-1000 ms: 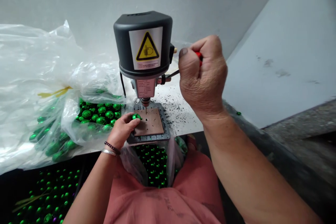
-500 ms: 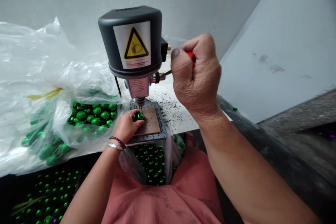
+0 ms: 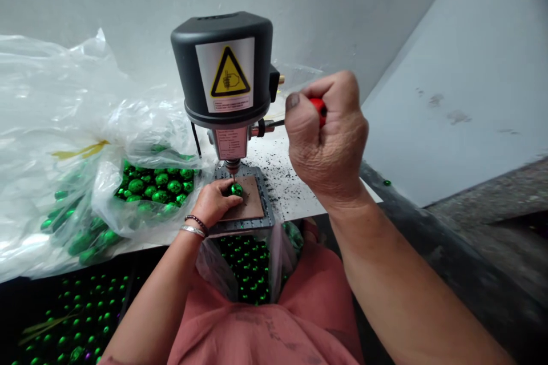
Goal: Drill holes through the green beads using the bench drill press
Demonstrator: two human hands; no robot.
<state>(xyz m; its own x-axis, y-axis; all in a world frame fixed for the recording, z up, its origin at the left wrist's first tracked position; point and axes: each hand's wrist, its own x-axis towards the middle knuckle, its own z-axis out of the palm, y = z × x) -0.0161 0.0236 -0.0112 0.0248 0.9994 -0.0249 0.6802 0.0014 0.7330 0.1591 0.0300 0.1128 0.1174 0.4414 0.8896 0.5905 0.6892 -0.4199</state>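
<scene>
At the front edge of a white worktop (image 3: pixel 306 199), the left hand (image 3: pixel 210 205) pinches a shiny green ball (image 3: pixel 237 189) from its left, beneath a black drill press (image 3: pixel 182 71), while the right hand (image 3: pixel 331 145) grips the red lever knob (image 3: pixel 319 111).

Overhead access to the board (image 3: pixel 253 201) is obstructed by the drill press (image 3: pixel 221 71), its bit (image 3: pixel 234 178) standing over the green ball (image 3: pixel 236 189). Left side: obstructed by the left hand (image 3: pixel 213 203), with the open plastic bag (image 3: pixel 105 191) behind it. Upper right: barred by the lever (image 3: pixel 278 122) and right hand (image 3: pixel 329 140). Low passage noted from the right, over black chips (image 3: pixel 280 182) scattered across the tabletop (image 3: pixel 314 206).
</scene>
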